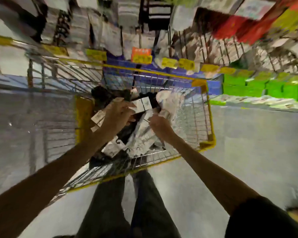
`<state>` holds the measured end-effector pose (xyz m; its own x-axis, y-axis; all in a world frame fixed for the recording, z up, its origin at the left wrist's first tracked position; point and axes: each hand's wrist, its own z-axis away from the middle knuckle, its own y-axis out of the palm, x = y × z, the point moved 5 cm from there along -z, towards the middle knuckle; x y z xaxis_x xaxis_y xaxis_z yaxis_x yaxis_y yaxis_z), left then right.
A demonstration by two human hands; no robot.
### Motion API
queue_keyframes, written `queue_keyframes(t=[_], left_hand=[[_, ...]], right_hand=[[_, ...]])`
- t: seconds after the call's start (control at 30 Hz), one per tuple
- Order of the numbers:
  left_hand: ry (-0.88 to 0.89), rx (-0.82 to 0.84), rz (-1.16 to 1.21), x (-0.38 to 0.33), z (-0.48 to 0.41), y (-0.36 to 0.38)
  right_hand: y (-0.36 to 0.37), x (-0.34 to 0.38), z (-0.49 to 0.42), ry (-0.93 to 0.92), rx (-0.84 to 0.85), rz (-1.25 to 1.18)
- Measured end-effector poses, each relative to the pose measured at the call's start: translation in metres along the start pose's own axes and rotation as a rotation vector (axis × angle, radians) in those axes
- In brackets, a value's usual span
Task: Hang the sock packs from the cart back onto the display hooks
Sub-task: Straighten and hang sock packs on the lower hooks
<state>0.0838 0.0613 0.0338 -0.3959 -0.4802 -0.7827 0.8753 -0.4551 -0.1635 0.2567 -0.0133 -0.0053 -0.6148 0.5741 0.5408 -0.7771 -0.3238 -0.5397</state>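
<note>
In the head view, the only one, the person stood over a wire cart point(211, 117) with yellow trim, both arms reaching down into it. The left hand point(118, 114) was curled round a bundle of packs point(142, 104), whose card headers stuck out on either side of the fingers. The right hand point(159, 123) pinched the top of a white pack point(143, 134) lying on the heap. The rest of the sock packs point(113, 148), black and white, lay jumbled in the basket, none of them yet on a hook. The display hooks point(229, 52) stood beyond the cart's far end, above a row of yellow price tags point(169, 63), with hung packs point(127, 14) crowding the upper rows.

The likely trouble was a tangle. Hanger loops in the heap could catch on one another or on the cart's wire, so a lift might drag extra packs out onto the floor point(248, 152). The crowded left-hand grip could also let one pack slip.

Motion blur smeared the whole frame. How many packs the left hand held could not be counted, and no print on the headers or tags was legible. Which hooks were free could not be made out. The arms and the heap hid the basket's bottom.
</note>
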Motion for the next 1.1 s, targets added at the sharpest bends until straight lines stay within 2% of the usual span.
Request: queue_keyframes(t=[0.07,0.17,0.23,0.37,0.47,0.6,0.77,0.9,1.0,1.1], left_hand=[[-0.073,-0.007,-0.040,0.052,-0.009,0.010],[-0.138,-0.050,-0.097,0.116,-0.023,0.019],[-0.160,-0.059,-0.143,0.153,-0.039,0.033],[-0.101,-0.045,-0.299,0.195,-0.054,0.067],[-0.091,-0.026,-0.311,0.215,-0.063,0.086],[-0.061,-0.057,-0.361,0.229,-0.072,0.097],[-0.073,-0.035,-0.349,0.240,-0.071,0.099],[-0.068,-0.008,-0.321,0.242,-0.066,0.090],[-0.089,-0.038,-0.304,0.242,-0.063,0.080],[-0.098,-0.023,-0.267,0.234,-0.056,0.078]], right_hand=[[0.042,-0.033,-0.014,0.055,0.036,-0.006],[0.096,-0.071,-0.030,0.051,0.167,0.158],[0.116,-0.094,-0.047,0.006,0.195,0.290],[0.130,-0.120,-0.064,-0.143,0.042,0.570],[0.137,-0.132,-0.076,-0.146,0.039,0.610],[0.147,-0.141,-0.095,-0.090,0.125,0.591],[0.149,-0.133,-0.092,-0.125,0.048,0.598],[0.133,-0.128,-0.090,-0.124,0.057,0.326],[0.113,-0.125,-0.085,-0.095,-0.008,0.230],[0.086,-0.123,-0.077,-0.102,-0.138,0.256]])
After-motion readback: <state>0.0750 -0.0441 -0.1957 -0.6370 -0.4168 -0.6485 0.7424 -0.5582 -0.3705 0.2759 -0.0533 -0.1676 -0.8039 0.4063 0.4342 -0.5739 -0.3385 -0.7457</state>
